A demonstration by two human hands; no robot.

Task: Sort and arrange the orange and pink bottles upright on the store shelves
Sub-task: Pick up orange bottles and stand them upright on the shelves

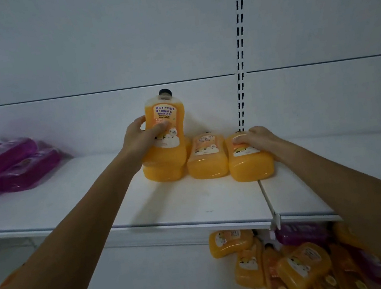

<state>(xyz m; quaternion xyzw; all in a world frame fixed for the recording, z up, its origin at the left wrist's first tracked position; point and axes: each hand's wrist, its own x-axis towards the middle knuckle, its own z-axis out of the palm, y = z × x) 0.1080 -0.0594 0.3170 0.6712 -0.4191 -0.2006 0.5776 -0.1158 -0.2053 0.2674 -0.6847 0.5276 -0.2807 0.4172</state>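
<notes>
My left hand (142,136) grips an orange bottle (165,123) with a black cap, held upright above another orange bottle (164,171) that lies on the white upper shelf (95,208). To the right lies a second orange bottle (207,159). My right hand (257,140) grips a third lying orange bottle (249,162) near its top end. Several pink bottles (5,167) lie in a pile at the shelf's left end.
Below the shelf at the lower right, a heap of orange bottles (299,266) and pink bottles (301,233) lies jumbled on a lower level. A slotted upright rail (240,45) runs up the back wall. A seam divides the shelf near my right arm.
</notes>
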